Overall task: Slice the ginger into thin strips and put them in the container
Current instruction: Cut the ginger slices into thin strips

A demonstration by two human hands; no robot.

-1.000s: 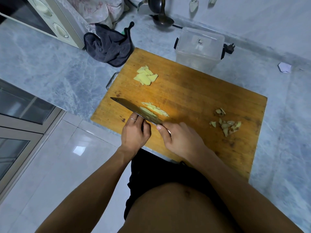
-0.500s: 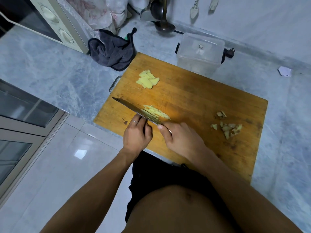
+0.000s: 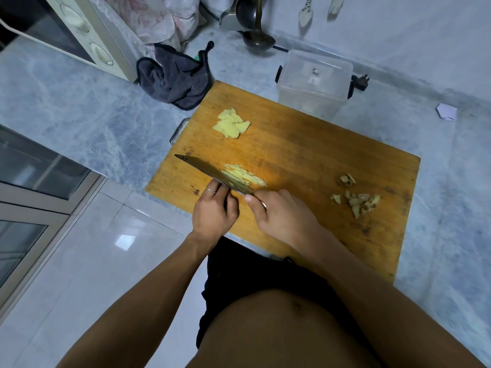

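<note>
Microwave (image 3: 79, 30) at the far left, then a dark cloth (image 3: 175, 78) crumpled on the grey marble counter (image 3: 79, 102), then the wooden cutting board (image 3: 318, 160) lying at the counter's front edge.

On the board's left half, a small heap of flat ginger slices (image 3: 231, 124) waits uncut near the far edge. Nearer the person, the cleaver (image 3: 212, 172) stands on edge with ginger strips (image 3: 245, 175) fanned against its far side. The left hand (image 3: 214, 212) sits just behind the blade, fingers curled together with their tips on whatever ginger is being held under them; that piece is hidden, so I cannot tell how much is left. The right hand (image 3: 284, 216) wraps the handle, thumb laid along the blade's base.

Risks, as I judge them: the left fingertips are right beside the blade, so a shrinking piece or a slip could nick a knuckle. The strips lie loose near the board's front edge and could be swept off towards the floor.

Further right, brown peel trimmings (image 3: 356, 200) lie in 2 clusters, well apart from the strips; scooping carelessly could mix them. The clear container (image 3: 313, 81) stands just beyond the board's far edge with its lid on, so it must be opened first.

Ladles hang on the back wall; pale floor tiles show below left.
</note>
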